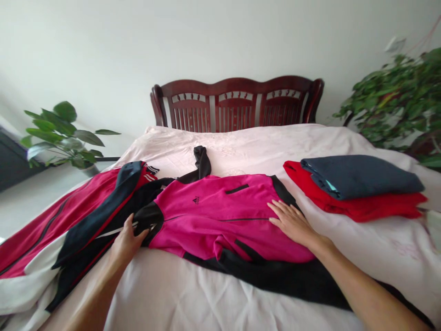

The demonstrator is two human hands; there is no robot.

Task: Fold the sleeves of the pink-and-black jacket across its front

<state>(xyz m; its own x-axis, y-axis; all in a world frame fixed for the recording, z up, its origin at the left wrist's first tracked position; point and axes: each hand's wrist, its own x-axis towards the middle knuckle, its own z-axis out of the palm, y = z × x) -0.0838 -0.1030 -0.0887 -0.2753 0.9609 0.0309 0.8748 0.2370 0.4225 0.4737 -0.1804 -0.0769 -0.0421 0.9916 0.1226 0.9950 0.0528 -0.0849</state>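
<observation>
Left hand is seen clenched on the black sleeve of a pink jacket spread on the bed, right hand laid flat on it, fingers open (two folded garments stacked alongside; a red-and-navy jacket apparently not yet folded).

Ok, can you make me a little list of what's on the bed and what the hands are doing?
place: bed with pale pink sheet, wooden headboard behind
left hand: grips a black part of the pink jacket
right hand: flat and open on the pink jacket
left side: unfolded red, navy and white garment
right side: folded dark blue garment stacked on folded red garment
beside bed: left plant, right plant
</observation>
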